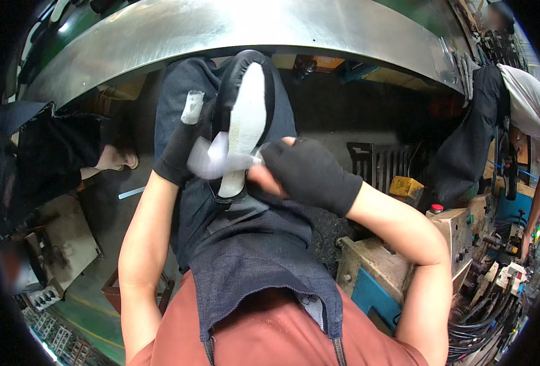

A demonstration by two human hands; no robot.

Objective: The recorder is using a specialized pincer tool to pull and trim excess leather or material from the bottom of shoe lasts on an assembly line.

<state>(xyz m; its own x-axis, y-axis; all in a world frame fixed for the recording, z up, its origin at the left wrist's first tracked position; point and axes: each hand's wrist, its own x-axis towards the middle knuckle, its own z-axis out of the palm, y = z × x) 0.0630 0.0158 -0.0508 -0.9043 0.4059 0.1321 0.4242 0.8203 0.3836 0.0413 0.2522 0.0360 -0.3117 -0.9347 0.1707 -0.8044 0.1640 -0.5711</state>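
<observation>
An unfinished black shoe [272,91] lies upside down along my lap, its long white underside [248,116] facing up and its toe pointing away from me. My left hand [183,146], in a black glove with a white wrapping [192,107] at the fingers, grips the shoe's left side; part of those fingers is hidden. Over the heel half, my right hand [306,174] is closed, black-gloved with bare fingertips. From it a thin white piece [212,158] reaches leftward across the underside, too smeared by motion to tell its kind.
A curved metal bench [251,27] runs across the far side. Another person's dark-clothed legs [44,158] are at the left, and another worker [495,116] is at the right. Beside my right arm stand a worn machine [373,268], a yellow box [406,189] and bundled black cables [477,329].
</observation>
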